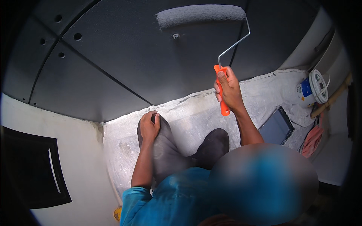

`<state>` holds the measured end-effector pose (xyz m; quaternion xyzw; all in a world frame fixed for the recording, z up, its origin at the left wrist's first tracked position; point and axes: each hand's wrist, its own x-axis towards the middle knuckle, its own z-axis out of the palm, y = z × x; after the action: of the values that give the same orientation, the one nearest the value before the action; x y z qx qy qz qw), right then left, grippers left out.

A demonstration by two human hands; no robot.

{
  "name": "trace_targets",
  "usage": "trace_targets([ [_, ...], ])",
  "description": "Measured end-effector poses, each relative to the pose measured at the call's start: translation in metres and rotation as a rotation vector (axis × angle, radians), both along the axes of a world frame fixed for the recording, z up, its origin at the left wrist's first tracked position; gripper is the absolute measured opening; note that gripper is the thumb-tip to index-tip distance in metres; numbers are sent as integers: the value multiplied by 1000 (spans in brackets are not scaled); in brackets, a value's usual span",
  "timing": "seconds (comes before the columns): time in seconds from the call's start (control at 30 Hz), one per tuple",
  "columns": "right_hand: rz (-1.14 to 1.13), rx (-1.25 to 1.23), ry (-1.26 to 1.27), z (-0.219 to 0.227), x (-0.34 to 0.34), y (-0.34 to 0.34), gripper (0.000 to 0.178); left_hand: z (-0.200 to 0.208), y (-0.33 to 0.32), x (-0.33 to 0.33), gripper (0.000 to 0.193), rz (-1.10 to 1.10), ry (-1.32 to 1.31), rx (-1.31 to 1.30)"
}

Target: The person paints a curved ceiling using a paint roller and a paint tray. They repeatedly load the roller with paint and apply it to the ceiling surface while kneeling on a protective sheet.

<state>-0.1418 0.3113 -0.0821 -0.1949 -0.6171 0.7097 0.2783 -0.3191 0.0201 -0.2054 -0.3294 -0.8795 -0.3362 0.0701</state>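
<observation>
My right hand is closed around the orange handle of a paint roller. Its bent wire frame runs up to the long, grey-coated roller sleeve, which lies across the dark grey panelled wall; firm contact is hard to judge. Just below the sleeve's left part, a small light metal fitting sticks out of the wall. My left hand rests on my bent left knee, holding nothing, its fingers laid over the kneecap.
Whitish sheeting covers the floor along the wall. To the right lie a dark paint tray and a pinkish cloth, with a white and blue lidded bucket behind them. A black-framed panel is at the left.
</observation>
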Motion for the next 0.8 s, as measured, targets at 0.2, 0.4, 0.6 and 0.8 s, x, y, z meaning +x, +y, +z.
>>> trace_targets([
  [0.2,106,-20,-11,-29,-15,8,31,24,4,36,15,-87,-31,28],
  [0.4,39,92,-79,-53,-35,19,32,49,3,46,13,-103,54,87],
  [0.6,-123,364,-65,-1,-71,26,33,33,18,31,19,-98,-34,105],
  [0.8,-85,311,35,79,-83,29,35,30,36,29,21,-203,-66,104],
])
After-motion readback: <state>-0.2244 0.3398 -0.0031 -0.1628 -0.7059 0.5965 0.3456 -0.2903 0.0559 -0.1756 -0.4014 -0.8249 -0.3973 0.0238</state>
